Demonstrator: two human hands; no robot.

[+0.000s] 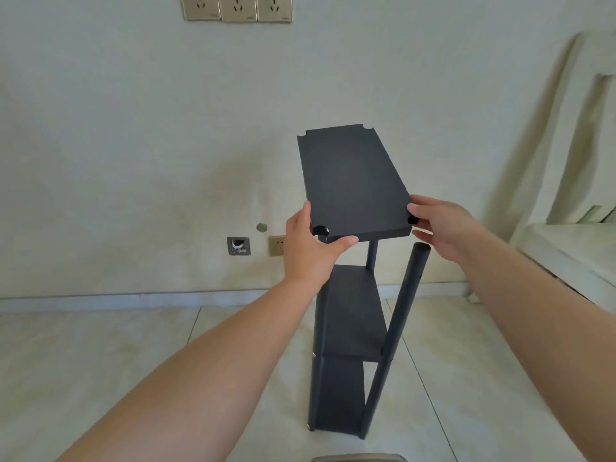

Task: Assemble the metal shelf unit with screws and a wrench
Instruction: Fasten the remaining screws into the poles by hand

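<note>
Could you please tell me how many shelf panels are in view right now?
3: a top panel held above the posts, a middle panel fixed on the frame, and a bottom panel, partly hidden beneath it.

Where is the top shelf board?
Middle of the head view: the board is held by left hand and right hand, above the rack.
</note>
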